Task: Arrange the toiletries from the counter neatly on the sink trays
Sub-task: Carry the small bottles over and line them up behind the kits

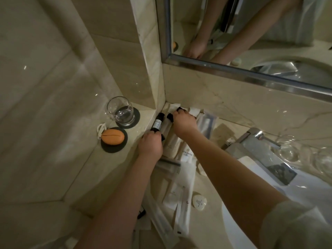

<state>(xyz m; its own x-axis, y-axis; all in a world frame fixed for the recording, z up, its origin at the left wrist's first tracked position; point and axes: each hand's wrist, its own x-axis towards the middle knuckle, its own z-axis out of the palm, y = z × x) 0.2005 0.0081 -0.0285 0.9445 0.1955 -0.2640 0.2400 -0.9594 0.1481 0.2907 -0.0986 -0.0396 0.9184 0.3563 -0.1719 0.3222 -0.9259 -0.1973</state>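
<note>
- My left grip [150, 144] was clamped round the lower end of a dark tube [157, 124] with a pale label.
- The tube lay slanted in the corner of the bench [208, 229], its top end toward the back wall, close against the step of the raised ledge [115, 177].
- My right grip [183, 123] was just beside it, fingers bent down onto the white packets [195, 111] that lay along the back wall. Whether it pinched one of them I could not tell.
- A clear-fronted packet [208, 123] lay just right of that hand.
- A printed packet [186, 154] lay between my two wrists.
- More long packets [185, 203] were strewn on the bench between and under my forearms, overlapping at different angles.
- A round wrapped soap [199, 201] sat just right of those long packets.
- On the ledge to the left a glass tumbler [120, 112] stood upright on a dark coaster [138, 115].
- Near it an orange oval [112, 137] rested on a second dark coaster [115, 149], with a white cord [101, 129] touching it.
- To the right were the tap [258, 146] and some clear glassware [289, 151] beyond it, with the mirror [251, 33] above the back wall.
</note>
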